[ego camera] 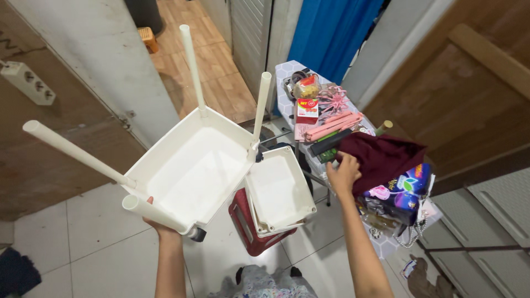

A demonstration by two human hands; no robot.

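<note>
Left hand [160,225]: closed under the rim of an upturned white plastic stool [190,165], held aloft, four legs pointing up and outward. Right hand [343,174]: fingers pinched on the edge of a maroon cloth [383,157] lying over clutter on a small table [286,74]. Below: white trays stacked on what appears to be a red stool [248,229].
</note>
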